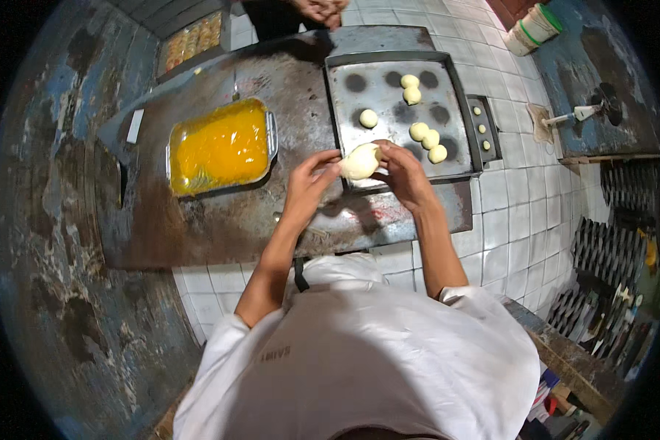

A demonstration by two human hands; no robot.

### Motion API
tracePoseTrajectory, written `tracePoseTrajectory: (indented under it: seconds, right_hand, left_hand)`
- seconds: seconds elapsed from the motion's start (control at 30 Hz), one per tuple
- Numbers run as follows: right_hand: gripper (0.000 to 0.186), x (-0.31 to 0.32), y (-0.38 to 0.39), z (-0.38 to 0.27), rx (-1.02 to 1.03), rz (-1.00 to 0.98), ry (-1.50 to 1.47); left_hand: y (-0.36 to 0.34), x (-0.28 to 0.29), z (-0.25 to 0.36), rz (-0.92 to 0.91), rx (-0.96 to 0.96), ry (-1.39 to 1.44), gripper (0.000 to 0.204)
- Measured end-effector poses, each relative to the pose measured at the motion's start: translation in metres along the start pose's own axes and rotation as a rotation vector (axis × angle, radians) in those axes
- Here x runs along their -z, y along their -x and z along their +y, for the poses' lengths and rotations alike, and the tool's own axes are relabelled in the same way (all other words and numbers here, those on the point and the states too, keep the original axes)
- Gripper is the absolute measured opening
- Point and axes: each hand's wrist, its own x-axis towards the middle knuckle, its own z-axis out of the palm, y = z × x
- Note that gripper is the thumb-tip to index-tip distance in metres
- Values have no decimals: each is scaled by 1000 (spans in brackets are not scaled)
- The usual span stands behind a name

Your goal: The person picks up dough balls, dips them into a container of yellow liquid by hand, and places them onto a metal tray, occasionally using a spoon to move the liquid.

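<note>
A pale piece of dough (361,162) hangs between my two hands, over the near left corner of a square metal baking tray (352,132). My left hand (317,176) grips its left side between thumb and fingers. On the other side, my right hand (405,176) pinches its upper right edge. Inside the tray, a single dough ball (368,118) lies just beyond my hands. Two touching balls (411,89) sit farther back, and a row of three (430,142) lies at the right. Dark round marks spot the tray's floor.
Left of my hands stands a foil pan of glossy yellow-orange filling (224,150) on the worn table (198,235). A small dark tray (489,130) with little balls adjoins the big tray. Across the table are another person's hands (319,10) and a tray of baked pieces (194,45). White buckets (533,29) stand far right.
</note>
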Motion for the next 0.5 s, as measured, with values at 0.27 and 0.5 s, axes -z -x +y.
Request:
tracePoseTrajectory:
  seconds: [0.27,0.5]
  right_hand:
    - [37,-71,-37,161,428,369,650]
    - [41,-56,-23,276,284,65,1752]
  left_hand:
    - [30,53,-54,-33,329,822,26]
    - [87,206,-52,83,387,1305,66]
